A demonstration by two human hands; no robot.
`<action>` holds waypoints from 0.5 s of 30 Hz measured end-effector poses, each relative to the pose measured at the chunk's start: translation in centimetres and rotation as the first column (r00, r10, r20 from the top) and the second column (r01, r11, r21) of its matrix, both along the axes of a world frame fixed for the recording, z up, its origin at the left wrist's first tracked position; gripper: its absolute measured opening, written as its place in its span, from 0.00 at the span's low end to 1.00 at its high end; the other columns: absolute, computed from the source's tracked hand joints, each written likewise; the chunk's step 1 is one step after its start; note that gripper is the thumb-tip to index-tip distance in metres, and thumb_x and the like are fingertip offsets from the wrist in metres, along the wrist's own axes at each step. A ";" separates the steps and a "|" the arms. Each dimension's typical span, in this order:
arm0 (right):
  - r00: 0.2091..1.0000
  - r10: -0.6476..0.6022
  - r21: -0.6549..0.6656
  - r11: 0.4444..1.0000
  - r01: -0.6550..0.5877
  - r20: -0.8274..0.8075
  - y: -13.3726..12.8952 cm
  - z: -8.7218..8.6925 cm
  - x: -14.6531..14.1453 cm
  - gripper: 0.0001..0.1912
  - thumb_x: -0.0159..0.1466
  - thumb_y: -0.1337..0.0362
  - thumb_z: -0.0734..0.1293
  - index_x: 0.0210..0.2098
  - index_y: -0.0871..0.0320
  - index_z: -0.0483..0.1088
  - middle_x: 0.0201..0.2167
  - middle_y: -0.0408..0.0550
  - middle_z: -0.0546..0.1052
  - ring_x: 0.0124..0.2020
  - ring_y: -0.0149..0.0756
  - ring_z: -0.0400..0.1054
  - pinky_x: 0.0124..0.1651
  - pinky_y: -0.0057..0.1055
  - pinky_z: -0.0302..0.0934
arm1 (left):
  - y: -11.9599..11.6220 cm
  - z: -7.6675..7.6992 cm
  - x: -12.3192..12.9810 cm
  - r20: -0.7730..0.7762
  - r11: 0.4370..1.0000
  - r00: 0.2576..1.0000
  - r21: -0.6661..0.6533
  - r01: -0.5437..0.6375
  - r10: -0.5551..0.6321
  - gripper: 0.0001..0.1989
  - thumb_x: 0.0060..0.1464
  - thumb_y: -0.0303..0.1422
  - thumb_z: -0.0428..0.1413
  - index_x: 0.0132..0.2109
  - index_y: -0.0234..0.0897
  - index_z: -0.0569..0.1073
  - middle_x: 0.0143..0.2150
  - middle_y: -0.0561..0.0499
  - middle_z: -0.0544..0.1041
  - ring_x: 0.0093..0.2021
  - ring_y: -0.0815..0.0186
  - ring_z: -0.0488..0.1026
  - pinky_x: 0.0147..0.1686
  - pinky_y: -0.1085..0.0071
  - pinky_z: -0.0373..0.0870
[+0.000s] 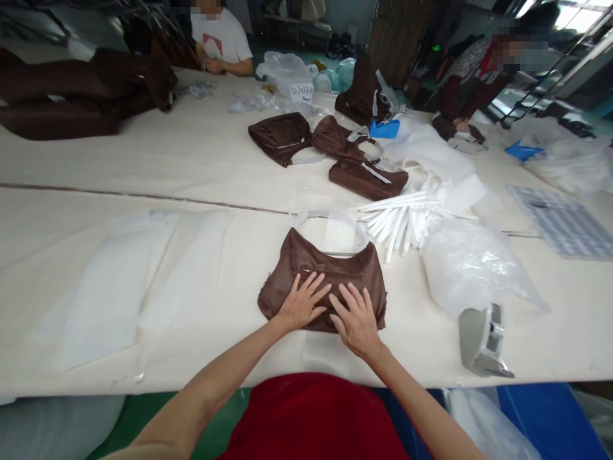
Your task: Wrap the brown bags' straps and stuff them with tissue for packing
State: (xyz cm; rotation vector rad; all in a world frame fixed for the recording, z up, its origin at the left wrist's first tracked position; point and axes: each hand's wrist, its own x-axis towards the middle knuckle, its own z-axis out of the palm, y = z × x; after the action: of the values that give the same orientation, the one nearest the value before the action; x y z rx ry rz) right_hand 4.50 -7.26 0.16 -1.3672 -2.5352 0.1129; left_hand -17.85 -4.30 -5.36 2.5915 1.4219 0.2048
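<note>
A brown leather handbag (280, 281) lies flat on the pale table near its front edge, its handle wrapped in white and pointing away from me. A short zipper shows on its upper face. My left hand (302, 303) rests on the middle of the bag with its fingers spread. Just to the right, my right hand (355, 318) lies on the same bag, fingers also apart. The two hands do not touch each other, and neither grips anything.
Thin white sheets (112, 287) lie left. Rightward are white rods (407, 220), a clear plastic bag (472, 265) and a grey tape dispenser (481, 342). More brown bags (280, 135) sit farther back. Two people (225, 41) are across the table (191, 179).
</note>
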 end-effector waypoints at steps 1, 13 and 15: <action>0.999 -0.037 0.034 0.999 0.036 0.014 0.6 -0.8 -0.4 0.24 0.69 0.58 0.60 0.64 0.52 0.62 0.65 0.57 0.63 0.67 0.55 0.49 0.64 0.61 0.42 | 0.0 0.0 -0.1 0.003 1.000 1.000 -0.002 -0.001 0.001 0.32 0.61 0.47 0.52 0.69 0.49 0.57 0.72 0.42 0.56 0.71 0.48 0.50 0.67 0.38 0.38; 0.998 -0.036 0.052 0.998 0.039 -0.055 0.2 -10.1 2.6 0.37 0.66 0.56 0.63 0.71 0.44 0.46 0.64 0.62 0.65 0.66 0.72 0.51 0.55 0.79 0.44 | -4.3 -3.3 -3.5 -0.047 0.965 0.966 0.085 -0.250 0.254 0.34 0.57 0.49 0.55 0.68 0.53 0.58 0.72 0.44 0.55 0.71 0.39 0.45 0.61 0.27 0.26; 0.994 -0.051 0.057 0.997 0.056 -0.096 0.2 -11.6 2.8 0.39 0.65 0.55 0.63 0.71 0.40 0.43 0.62 0.60 0.67 0.64 0.73 0.54 0.54 0.80 0.44 | -4.4 -3.7 -3.4 -0.035 0.964 0.966 0.091 -0.251 0.255 0.34 0.58 0.50 0.53 0.68 0.52 0.57 0.72 0.44 0.56 0.72 0.39 0.44 0.61 0.26 0.28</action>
State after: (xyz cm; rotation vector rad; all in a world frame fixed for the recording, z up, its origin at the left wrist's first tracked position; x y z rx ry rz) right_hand 7.30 -7.08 -11.44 -1.3726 -2.4037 0.0891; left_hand -21.23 -8.65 -9.07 2.4879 1.7990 0.2461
